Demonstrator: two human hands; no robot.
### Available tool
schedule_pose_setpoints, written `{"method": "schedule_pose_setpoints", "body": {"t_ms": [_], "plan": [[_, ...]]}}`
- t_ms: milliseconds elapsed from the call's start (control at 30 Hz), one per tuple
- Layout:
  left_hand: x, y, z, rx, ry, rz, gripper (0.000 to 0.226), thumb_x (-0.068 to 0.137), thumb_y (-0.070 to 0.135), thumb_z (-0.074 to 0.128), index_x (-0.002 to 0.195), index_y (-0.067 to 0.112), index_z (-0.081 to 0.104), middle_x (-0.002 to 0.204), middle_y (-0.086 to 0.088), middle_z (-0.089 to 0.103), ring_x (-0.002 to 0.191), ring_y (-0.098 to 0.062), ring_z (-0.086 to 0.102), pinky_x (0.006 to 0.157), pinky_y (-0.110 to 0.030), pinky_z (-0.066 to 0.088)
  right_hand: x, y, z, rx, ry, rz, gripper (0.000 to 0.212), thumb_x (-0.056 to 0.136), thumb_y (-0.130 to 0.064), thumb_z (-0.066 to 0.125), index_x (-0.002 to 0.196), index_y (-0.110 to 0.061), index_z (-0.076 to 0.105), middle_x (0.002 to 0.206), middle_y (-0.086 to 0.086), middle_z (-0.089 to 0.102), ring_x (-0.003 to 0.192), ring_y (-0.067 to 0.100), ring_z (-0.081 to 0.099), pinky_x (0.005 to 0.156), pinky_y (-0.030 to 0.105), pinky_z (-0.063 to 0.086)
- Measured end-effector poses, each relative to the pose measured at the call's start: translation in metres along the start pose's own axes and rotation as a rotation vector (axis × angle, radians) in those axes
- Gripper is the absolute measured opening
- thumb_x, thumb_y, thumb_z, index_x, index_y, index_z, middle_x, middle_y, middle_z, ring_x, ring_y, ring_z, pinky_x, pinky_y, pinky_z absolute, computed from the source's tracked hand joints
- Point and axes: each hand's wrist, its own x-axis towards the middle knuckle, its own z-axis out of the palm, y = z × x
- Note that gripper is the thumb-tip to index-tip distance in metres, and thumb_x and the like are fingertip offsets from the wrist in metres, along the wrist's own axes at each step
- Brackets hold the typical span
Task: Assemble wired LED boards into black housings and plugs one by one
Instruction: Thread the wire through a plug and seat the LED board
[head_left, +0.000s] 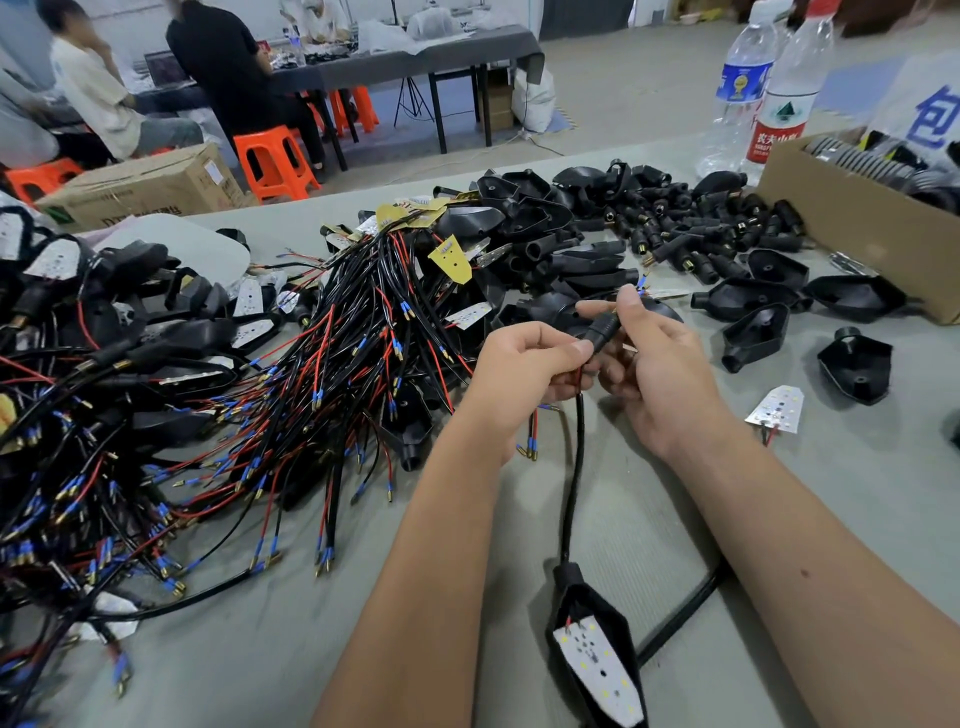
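We see the grey table (675, 519) carrying a large tangle of wired LED boards (234, 415) at left, their red and black leads fanning toward us. A heap of empty black housings (545, 234) and loose plugs (691, 228) lies beyond our hands. A cardboard box (857, 228) sits at far right, behind it a sign with one large blue Chinese character (935, 119). Two clear bottles (763, 88) stand by it; the red label reads 农夫山泉, partly cut off. One assembled housing (597, 649) lies near the bottom edge, long axis running away from us, narrow neck pointing up the cable (574, 467). Our left hand (524, 369) pinches the wires. Our right hand (654, 358) has its grip closed on the plug (602, 330), which slants up-right above the table.
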Motion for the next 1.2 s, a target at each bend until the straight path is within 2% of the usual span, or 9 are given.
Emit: {"method": "schedule_pose_setpoints", "body": {"t_ms": [100, 200, 300, 533, 667, 833, 967, 1100, 1200], "plan": [[-0.001, 0.003, 0.000, -0.040, -0.054, -0.062, 0.006, 0.095, 0.010, 0.070, 0.093, 0.005, 0.068, 0.087, -0.010, 0.076, 0.075, -0.019, 0.071, 0.070, -0.025, 0.057, -0.002, -0.002, 0.000, 0.004, -0.001, -0.003, 0.041, 0.104, -0.047, 0.054, 0.102, -0.017, 0.081, 0.082, 0.021, 0.044, 0.050, 0.012, 0.040, 0.043, 0.019, 0.025], [-0.001, 0.003, 0.001, -0.051, -0.087, -0.080, 0.008, 0.094, 0.010, 0.070, 0.087, 0.009, 0.067, 0.089, -0.011, 0.077, 0.077, -0.020, 0.071, 0.074, -0.027, 0.059, -0.003, -0.005, 0.000, 0.040, 0.009, 0.015, 0.041, 0.105, -0.045, 0.052, 0.100, -0.017, 0.082, 0.060, 0.010, 0.046, 0.048, 0.009, 0.040, 0.043, 0.018, 0.029], [-0.001, 0.003, 0.001, -0.041, -0.112, -0.087, 0.010, 0.094, 0.009, 0.071, 0.085, 0.009, 0.068, 0.091, -0.012, 0.076, 0.078, -0.020, 0.071, 0.076, -0.029, 0.058, -0.003, -0.006, -0.001, 0.088, 0.018, 0.056, 0.044, 0.107, -0.043, 0.047, 0.098, -0.016, 0.082, 0.051, -0.002, 0.046, 0.048, 0.010, 0.036, 0.042, 0.019, 0.026], [-0.004, 0.000, -0.001, 0.051, -0.213, -0.156, 0.012, 0.092, 0.005, 0.073, 0.083, 0.008, 0.066, 0.091, -0.012, 0.079, 0.079, -0.019, 0.071, 0.072, -0.025, 0.059, 0.002, -0.007, -0.005, 0.144, 0.130, 0.040, 0.039, 0.107, -0.036, 0.050, 0.098, -0.012, 0.079, 0.054, -0.006, 0.038, 0.044, 0.008, 0.029, 0.041, 0.022, 0.025], [-0.004, 0.002, 0.001, 0.047, -0.236, -0.201, 0.011, 0.092, 0.005, 0.073, 0.085, 0.007, 0.065, 0.108, -0.028, 0.073, 0.089, -0.029, 0.069, 0.068, -0.025, 0.060, 0.001, -0.004, -0.005, 0.039, 0.157, 0.002, 0.041, 0.105, -0.042, 0.053, 0.082, -0.021, 0.080, 0.053, -0.010, 0.034, 0.042, 0.006, 0.029, 0.041, 0.022, 0.025], [-0.005, 0.003, -0.001, 0.007, -0.287, -0.238, 0.009, 0.095, 0.007, 0.070, 0.089, 0.010, 0.064, 0.093, -0.013, 0.078, 0.076, -0.022, 0.076, 0.061, -0.025, 0.059, 0.002, -0.003, -0.002, 0.037, 0.194, -0.026, 0.041, 0.104, -0.041, 0.057, 0.077, -0.020, 0.079, 0.053, -0.010, 0.038, 0.042, 0.007, 0.037, 0.039, 0.020, 0.034], [-0.006, 0.003, 0.001, -0.050, -0.253, -0.231, 0.010, 0.097, 0.011, 0.068, 0.106, 0.013, 0.065, 0.090, -0.014, 0.077, 0.076, -0.027, 0.075, 0.068, -0.032, 0.062, 0.003, -0.001, -0.001, -0.023, 0.215, -0.076, 0.048, 0.105, -0.040, 0.055, 0.065, -0.023, 0.072, 0.053, -0.010, 0.042, 0.043, 0.008, 0.036, 0.040, 0.019, 0.028], [-0.006, 0.001, 0.004, -0.017, -0.218, -0.184, 0.008, 0.100, 0.019, 0.065, 0.104, 0.014, 0.071, 0.089, -0.014, 0.078, 0.076, -0.023, 0.076, 0.076, -0.033, 0.063, 0.003, 0.002, -0.002, -0.158, 0.208, -0.175, 0.047, 0.105, -0.040, 0.055, 0.064, -0.022, 0.067, 0.051, -0.005, 0.042, 0.045, 0.018, 0.034, 0.045, 0.026, 0.027], [-0.006, 0.003, 0.005, -0.023, -0.233, -0.189, 0.011, 0.100, 0.020, 0.066, 0.106, 0.011, 0.070, 0.089, -0.014, 0.078, 0.075, -0.023, 0.076, 0.067, -0.028, 0.062, 0.001, 0.004, -0.003, -0.323, 0.205, -0.303, 0.043, 0.103, -0.042, 0.057, 0.070, -0.016, 0.068, 0.050, 0.000, 0.044, 0.047, 0.019, 0.038, 0.047, 0.027, 0.030]]}}
